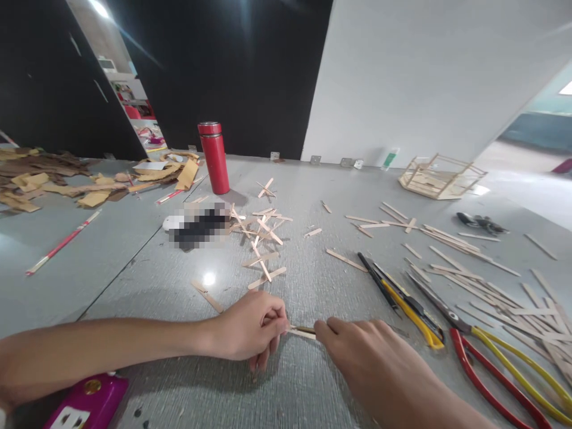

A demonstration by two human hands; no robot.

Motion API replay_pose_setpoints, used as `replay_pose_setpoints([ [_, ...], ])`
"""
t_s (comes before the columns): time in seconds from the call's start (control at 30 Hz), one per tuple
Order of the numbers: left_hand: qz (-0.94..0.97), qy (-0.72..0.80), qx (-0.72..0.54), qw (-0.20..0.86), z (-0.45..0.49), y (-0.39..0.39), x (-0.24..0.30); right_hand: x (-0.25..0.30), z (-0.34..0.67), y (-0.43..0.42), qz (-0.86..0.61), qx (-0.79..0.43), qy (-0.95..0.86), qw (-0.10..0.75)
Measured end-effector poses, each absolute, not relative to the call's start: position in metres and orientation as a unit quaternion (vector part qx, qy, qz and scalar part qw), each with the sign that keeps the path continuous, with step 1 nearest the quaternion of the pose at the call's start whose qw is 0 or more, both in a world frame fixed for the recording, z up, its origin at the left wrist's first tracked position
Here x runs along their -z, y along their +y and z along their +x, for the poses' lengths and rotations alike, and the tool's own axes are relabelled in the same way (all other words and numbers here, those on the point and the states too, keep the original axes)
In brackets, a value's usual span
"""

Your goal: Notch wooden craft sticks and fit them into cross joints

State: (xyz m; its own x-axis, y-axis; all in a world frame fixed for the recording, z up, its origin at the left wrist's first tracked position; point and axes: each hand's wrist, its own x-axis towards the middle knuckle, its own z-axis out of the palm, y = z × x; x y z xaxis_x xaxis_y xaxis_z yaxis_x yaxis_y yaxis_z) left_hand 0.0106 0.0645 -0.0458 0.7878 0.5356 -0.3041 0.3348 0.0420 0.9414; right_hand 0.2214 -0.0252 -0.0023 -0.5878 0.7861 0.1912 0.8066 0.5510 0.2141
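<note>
My left hand (pixel 261 328) is closed, its thumb and fingers pinching the end of a pale wooden craft stick (pixel 306 335) low over the table. My right hand (pixel 361 345) is closed from the other side around a thin brownish rod (pixel 305 328) that lies along the stick; its far part is hidden under the fingers. Just beyond my hands, several craft sticks (pixel 267 275) lie crossed in a loose pile. To the right of my right hand are a yellow-handled cutter knife (pixel 413 316), a black pen (pixel 373 271) and large shears (pixel 467 330) with red and yellow handles.
A red flask (pixel 215 161) stands upright at the back. Cardboard scraps (pixel 49 179) cover the far left. A small stick frame (pixel 440 179) sits at the back right, before many loose sticks (pixel 504 298). A purple object (pixel 96 399) lies below my left forearm.
</note>
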Motion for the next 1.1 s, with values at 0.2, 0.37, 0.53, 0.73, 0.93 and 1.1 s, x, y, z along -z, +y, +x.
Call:
replay_pose_setpoints([
  [0.2,0.701,0.309,-0.084,0.637,0.01,0.064,0.051,0.0,0.214,-0.03,-0.387,0.263,-0.883,-0.019],
  [0.37,0.752,0.302,-0.115,0.575,0.008,0.062,0.049,0.014,0.216,-0.032,-0.43,0.246,-0.868,0.025],
  [0.53,0.829,0.3,-0.254,0.399,-0.002,0.062,0.035,0.026,0.217,-0.026,-0.517,0.095,-0.827,0.2],
  [0.73,0.906,0.094,-0.411,-0.044,-0.013,0.052,0.013,0.024,0.21,-0.035,-0.527,-0.117,-0.785,0.303],
  [0.93,0.882,0.09,-0.44,-0.145,-0.013,0.046,0.005,0.025,0.212,-0.037,-0.484,-0.056,-0.795,0.362],
  [1.1,0.891,0.107,-0.393,-0.201,-0.013,0.04,0.0,0.017,0.212,-0.037,-0.482,0.031,-0.782,0.394],
])
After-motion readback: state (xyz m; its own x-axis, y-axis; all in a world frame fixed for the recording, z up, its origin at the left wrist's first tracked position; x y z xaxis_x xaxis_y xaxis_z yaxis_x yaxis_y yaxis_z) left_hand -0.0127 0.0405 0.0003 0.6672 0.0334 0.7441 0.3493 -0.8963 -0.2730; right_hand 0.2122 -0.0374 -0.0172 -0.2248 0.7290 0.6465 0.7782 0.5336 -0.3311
